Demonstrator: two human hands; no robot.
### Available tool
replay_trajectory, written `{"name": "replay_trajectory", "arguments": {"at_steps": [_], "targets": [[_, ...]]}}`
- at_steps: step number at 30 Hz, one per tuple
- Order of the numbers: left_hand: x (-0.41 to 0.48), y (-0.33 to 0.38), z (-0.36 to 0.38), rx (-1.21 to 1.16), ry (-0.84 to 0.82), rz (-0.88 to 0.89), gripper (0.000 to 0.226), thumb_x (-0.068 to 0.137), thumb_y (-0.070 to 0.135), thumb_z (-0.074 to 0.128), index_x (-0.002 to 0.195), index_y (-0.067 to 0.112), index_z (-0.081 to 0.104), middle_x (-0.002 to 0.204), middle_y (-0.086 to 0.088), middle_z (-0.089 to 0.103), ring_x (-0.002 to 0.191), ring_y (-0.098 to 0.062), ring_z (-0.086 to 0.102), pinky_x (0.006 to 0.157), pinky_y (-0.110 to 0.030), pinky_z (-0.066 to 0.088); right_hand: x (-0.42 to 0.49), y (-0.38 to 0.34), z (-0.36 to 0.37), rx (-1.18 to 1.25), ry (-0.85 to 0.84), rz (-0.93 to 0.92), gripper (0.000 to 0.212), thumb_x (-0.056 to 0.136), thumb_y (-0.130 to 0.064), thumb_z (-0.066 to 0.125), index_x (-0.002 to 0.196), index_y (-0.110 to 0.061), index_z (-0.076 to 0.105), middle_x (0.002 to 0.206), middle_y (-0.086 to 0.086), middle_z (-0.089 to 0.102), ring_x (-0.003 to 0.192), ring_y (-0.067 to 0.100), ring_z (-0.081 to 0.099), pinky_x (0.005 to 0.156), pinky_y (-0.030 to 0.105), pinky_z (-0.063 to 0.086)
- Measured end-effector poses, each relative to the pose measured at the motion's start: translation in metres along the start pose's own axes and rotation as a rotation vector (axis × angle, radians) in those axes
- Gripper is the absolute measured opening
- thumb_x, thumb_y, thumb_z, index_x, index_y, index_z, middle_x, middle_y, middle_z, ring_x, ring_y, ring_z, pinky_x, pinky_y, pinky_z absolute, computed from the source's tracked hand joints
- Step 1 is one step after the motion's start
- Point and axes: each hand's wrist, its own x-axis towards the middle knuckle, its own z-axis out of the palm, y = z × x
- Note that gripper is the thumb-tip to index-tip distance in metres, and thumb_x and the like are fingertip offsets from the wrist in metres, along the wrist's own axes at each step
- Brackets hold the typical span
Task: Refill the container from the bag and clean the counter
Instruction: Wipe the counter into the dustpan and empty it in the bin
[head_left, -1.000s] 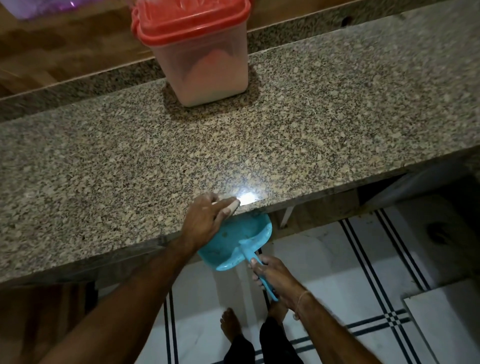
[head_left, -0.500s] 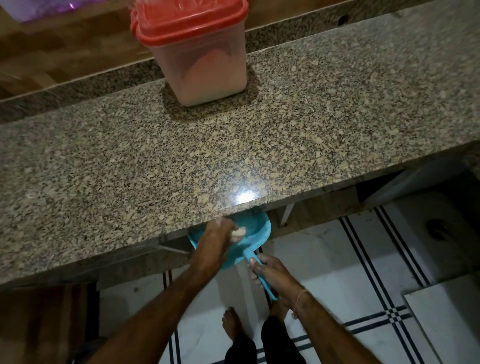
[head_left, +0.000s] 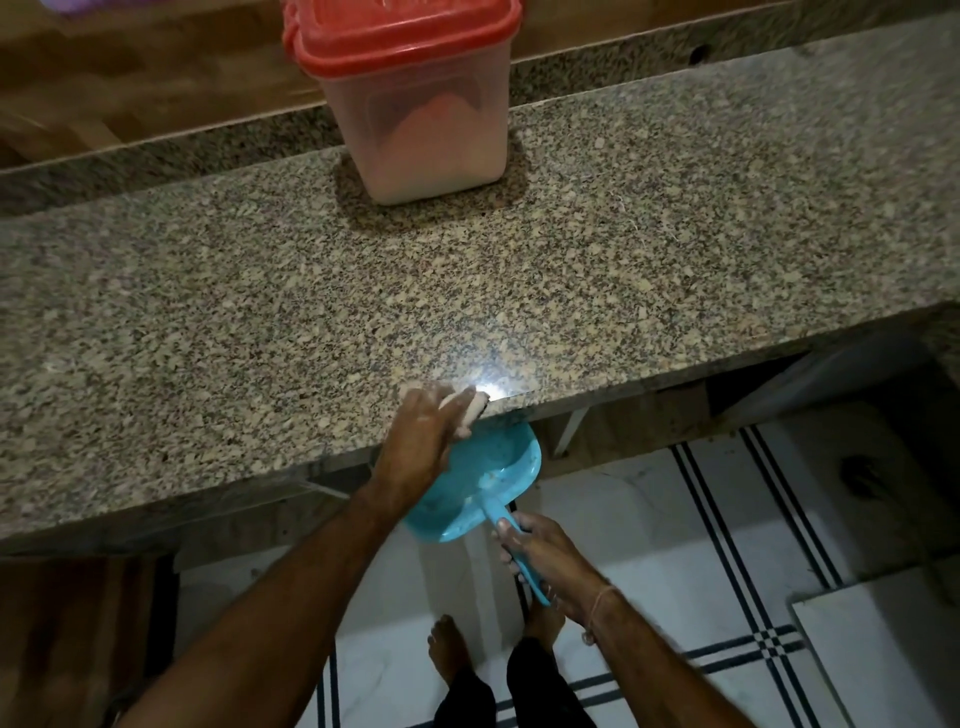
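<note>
A translucent container (head_left: 434, 130) with a red lid (head_left: 400, 39) stands shut at the back of the speckled granite counter (head_left: 675, 234), with pale powder inside. My left hand (head_left: 423, 441) lies flat on the counter's front edge, its fingertips whitish with powder and reaching over the edge. Just below the edge a turquoise dustpan (head_left: 498, 467) is held up, with a little pale residue in it. My right hand (head_left: 540, 558) grips its handle. No bag is in view.
A raised granite ledge and wooden surface (head_left: 130, 104) run behind the counter. Below is a white tiled floor (head_left: 675, 545) with dark stripes, where my bare feet (head_left: 449, 649) stand. A white slab (head_left: 883, 654) lies at the lower right.
My left hand dropped off the edge over the dustpan half a second ago and has come back up onto the counter's edge. The dustpan and right hand have hardly moved.
</note>
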Motion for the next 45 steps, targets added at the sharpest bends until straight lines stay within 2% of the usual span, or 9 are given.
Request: {"name": "replay_trajectory", "arguments": {"at_steps": [7,12,16,20,23,28,36,39,45], "targets": [[-0.03,0.035,-0.003,-0.47,0.113,-0.184,0.018,0.093,0.006,0.068,0.108,0.014,0.076,0.103,-0.016,0.061,0.085,-0.003,0.06,0.07,-0.015,0.044,-0.011,0.0,0.004,0.027,0.008,-0.013,0.025,0.105,-0.032,0.056,0.102,-0.012,0.07,0.078,0.001,0.062,0.072,0.013,0.056,0.065,0.024,0.047],[-0.005,0.004,-0.032,-0.475,0.368,-0.378,0.033,0.093,0.009,0.071,0.126,0.016,0.071,0.121,-0.005,0.056,0.1,-0.01,0.054,0.076,-0.004,0.049,-0.015,-0.003,0.001,-0.005,0.03,-0.005,0.031,0.106,-0.034,0.055,0.114,-0.007,0.068,0.082,0.001,0.064,0.069,0.005,0.06,0.067,0.023,0.049],[0.005,-0.003,-0.019,-0.389,0.208,-0.324,0.03,0.096,0.013,0.068,0.125,0.016,0.072,0.121,-0.003,0.057,0.095,0.0,0.048,0.079,-0.007,0.046,-0.014,0.0,0.007,-0.031,0.047,0.005,0.034,0.106,-0.032,0.055,0.115,-0.002,0.067,0.085,0.002,0.064,0.064,0.001,0.06,0.063,0.021,0.049],[-0.022,0.013,0.0,-0.32,0.197,-0.196,0.032,0.092,0.004,0.069,0.118,0.021,0.076,0.107,0.003,0.056,0.099,-0.013,0.044,0.074,-0.015,0.036,-0.015,-0.001,0.019,-0.053,0.037,0.02,0.033,0.107,-0.031,0.053,0.115,-0.003,0.066,0.087,0.004,0.063,0.066,0.003,0.059,0.062,0.02,0.048],[-0.053,0.004,0.01,-0.359,0.137,-0.133,0.035,0.087,-0.004,0.068,0.112,0.018,0.079,0.108,-0.007,0.063,0.103,-0.027,0.053,0.085,-0.037,0.048,-0.02,0.0,0.03,-0.078,0.039,0.032,0.033,0.107,-0.031,0.052,0.116,-0.002,0.066,0.087,0.004,0.063,0.068,0.006,0.059,0.062,0.02,0.048],[-0.114,-0.05,0.011,-0.633,0.339,-0.48,0.038,0.089,0.048,0.063,0.108,0.02,0.08,0.101,-0.009,0.066,0.092,-0.02,0.065,0.076,-0.042,0.059,-0.027,0.006,0.062,-0.155,0.017,0.05,0.034,0.107,-0.031,0.053,0.114,-0.001,0.067,0.088,0.007,0.064,0.076,0.011,0.06,0.066,0.021,0.049],[-0.261,-0.132,-0.016,-0.951,0.591,-1.01,0.019,0.091,0.011,0.075,0.109,0.003,0.076,0.098,-0.007,0.074,0.081,-0.007,0.066,0.066,-0.005,0.047,-0.011,0.043,0.189,-0.406,-0.168,0.082,0.03,0.105,-0.031,0.057,0.102,-0.004,0.07,0.068,-0.002,0.067,0.058,0.008,0.059,0.057,0.024,0.047],[-0.349,-0.179,-0.019,-0.929,0.673,-1.154,0.045,0.079,0.042,0.075,0.109,0.008,0.078,0.1,-0.006,0.078,0.092,-0.023,0.073,0.08,-0.028,0.058,-0.01,0.055,0.263,-0.512,-0.298,0.089,0.028,0.105,-0.029,0.056,0.1,-0.004,0.069,0.067,0.0,0.065,0.058,0.009,0.058,0.054,0.02,0.046],[-0.507,-0.251,-0.006,-0.867,0.873,-1.396,0.026,0.085,0.022,0.073,0.107,0.007,0.077,0.099,-0.005,0.075,0.091,-0.023,0.07,0.081,-0.032,0.059,0.0,0.093,0.4,-0.74,-0.472,0.156,0.029,0.106,-0.026,0.056,0.094,0.0,0.064,0.069,0.009,0.059,0.057,0.016,0.052,0.052,0.024,0.041]]}}
